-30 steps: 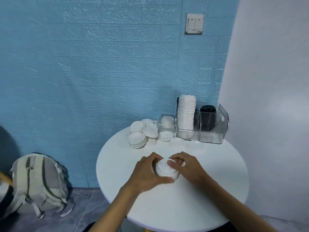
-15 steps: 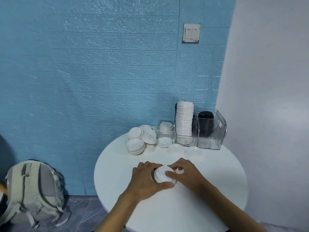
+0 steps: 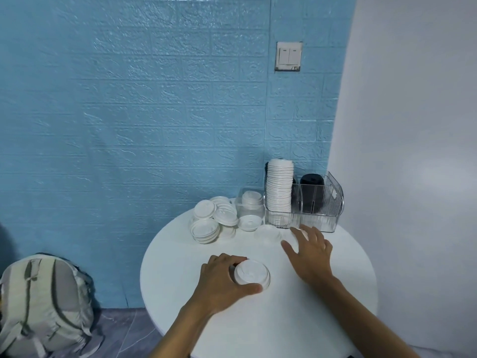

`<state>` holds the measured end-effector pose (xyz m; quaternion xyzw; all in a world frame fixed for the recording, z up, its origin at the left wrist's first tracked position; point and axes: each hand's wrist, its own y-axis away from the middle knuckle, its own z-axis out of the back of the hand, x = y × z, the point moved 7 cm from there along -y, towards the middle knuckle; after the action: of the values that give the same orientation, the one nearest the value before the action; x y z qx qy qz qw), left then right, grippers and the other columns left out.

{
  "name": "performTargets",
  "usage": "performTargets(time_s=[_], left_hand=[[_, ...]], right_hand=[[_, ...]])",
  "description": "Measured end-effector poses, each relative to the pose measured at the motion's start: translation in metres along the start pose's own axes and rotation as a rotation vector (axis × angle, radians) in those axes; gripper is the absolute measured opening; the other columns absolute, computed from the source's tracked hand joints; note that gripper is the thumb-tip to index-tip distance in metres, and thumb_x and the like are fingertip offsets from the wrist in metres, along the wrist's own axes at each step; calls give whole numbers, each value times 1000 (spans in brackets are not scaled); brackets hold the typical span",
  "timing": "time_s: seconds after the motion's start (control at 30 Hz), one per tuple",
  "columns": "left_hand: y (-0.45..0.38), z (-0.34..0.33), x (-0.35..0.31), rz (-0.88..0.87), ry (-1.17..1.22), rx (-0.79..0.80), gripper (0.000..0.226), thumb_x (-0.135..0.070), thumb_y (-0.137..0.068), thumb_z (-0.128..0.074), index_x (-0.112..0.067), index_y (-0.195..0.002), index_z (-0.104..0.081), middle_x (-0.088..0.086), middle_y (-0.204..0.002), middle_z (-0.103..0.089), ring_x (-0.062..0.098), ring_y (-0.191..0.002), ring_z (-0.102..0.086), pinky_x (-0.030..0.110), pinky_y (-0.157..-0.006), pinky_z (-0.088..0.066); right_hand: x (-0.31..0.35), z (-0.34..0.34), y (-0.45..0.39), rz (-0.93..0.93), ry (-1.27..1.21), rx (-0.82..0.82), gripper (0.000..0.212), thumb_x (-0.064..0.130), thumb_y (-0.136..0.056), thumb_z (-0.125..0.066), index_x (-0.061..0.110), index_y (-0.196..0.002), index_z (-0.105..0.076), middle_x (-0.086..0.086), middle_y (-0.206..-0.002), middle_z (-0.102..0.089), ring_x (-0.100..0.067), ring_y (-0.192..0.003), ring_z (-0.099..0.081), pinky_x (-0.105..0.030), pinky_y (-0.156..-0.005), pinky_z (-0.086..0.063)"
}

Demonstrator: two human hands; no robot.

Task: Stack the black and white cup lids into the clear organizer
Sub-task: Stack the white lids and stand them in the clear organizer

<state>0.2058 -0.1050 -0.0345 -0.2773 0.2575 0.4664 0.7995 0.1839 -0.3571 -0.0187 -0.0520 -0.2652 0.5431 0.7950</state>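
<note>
Gripping a small stack of white lids (image 3: pixel 251 274) near the front of the desk (image 3: pixel 322 306), my left hand (image 3: pixel 222 281) curls round its rim, thumb in front and fingers behind. My right hand (image 3: pixel 311 250) is open, fingers spread, reaching toward a lid that lies flat just in front of the clear organizer (image 3: pixel 322 200).

I think these lids are very light and thin. They bend if I squeeze hard, and they look a bit slippery. Holding them by the rim on both sides seems best.

One slot of the organizer has a tall white stack (image 3: pixel 280 187). Black lids (image 3: pixel 311 180) sit in the slot beside it. More loose white lids (image 3: pixel 214 218) lie in a heap to the left (next to a small clear box (image 3: pixel 250 205)).

I can read no words or brand names on anything.
</note>
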Motion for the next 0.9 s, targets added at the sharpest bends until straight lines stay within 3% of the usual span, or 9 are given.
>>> performTargets(time_s=[0.07,0.17,0.27,0.37,0.43,0.5,0.67,0.8,0.9], left_hand=[[0,0,0,1,2,0,76,-82,-51,-76,-51,-119,-63,-31,-110,-58,-3,-115,-44,26,-102,-29],[0,1,0,-1,1,-2,75,-82,-52,-77,-51,-119,-63,-30,-109,-57,-3,-115,-43,25,-99,-28],[1,1,0,-7,-3,1,77,-83,-52,-76,-51,-120,-63,-31,-110,-57,-4,-115,-44,25,-102,-29],[0,0,-1,-17,-12,7,77,-83,-51,-74,-51,-120,-62,-32,-111,-58,-5,-115,-44,25,-103,-30],[0,-1,-2,-20,-11,18,76,-82,-52,-74,-51,-120,-62,-32,-112,-57,-4,-116,-43,26,-103,-29],[0,-2,-2,-28,-14,24,75,-80,-54,-76,-51,-122,-61,-32,-114,-56,-5,-117,-42,25,-102,-28],[-1,-2,-2,-34,-32,29,78,-82,-54,-72,-53,-125,-59,-34,-115,-54,-4,-116,-43,23,-98,-25],[-3,-1,-1,-25,-52,10,83,-85,-54,-68,-52,-130,-57,-34,-115,-50,-1,-118,-44,26,-101,-28],[-4,1,-1,-10,-51,2,91,-88,-53,-65,-49,-135,-54,-33,-117,-50,1,-117,-45,28,-103,-31]], right_hand=[[-1,-8,-2,-4,26,83,58,62,-101,-40,36,-153,-40,3,-166,-26,-24,-156,-10,-43,-122,-9],[-2,-19,-2,3,58,187,61,64,-101,-38,35,-155,-36,2,-167,-25,-24,-156,-12,-41,-123,-10],[0,-17,-1,37,51,142,55,62,-98,-47,35,-146,-46,6,-155,-39,-21,-149,-28,-39,-119,-19],[4,-11,-2,54,-65,81,42,62,-89,-62,35,-121,-59,9,-134,-46,-19,-134,-41,-38,-112,-25],[2,-13,-2,41,-136,88,42,61,-83,-70,34,-112,-57,7,-138,-43,-20,-135,-40,-39,-113,-26],[-2,-18,-3,34,-200,121,46,60,-81,-73,33,-113,-54,5,-144,-43,-21,-135,-45,-38,-113,-30],[5,-9,-2,95,-260,85,38,46,-86,-75,28,-116,-58,9,-120,-58,-17,-108,-62,-35,-102,-41],[19,3,11,52,-541,47,43,47,-76,-83,42,-111,-57,17,-115,-63,-11,-102,-63,-31,-96,-49],[42,3,26,157,-704,83,41,49,-66,-80,47,-103,-61,19,-109,-66,-5,-96,-67,-33,-87,-56]])
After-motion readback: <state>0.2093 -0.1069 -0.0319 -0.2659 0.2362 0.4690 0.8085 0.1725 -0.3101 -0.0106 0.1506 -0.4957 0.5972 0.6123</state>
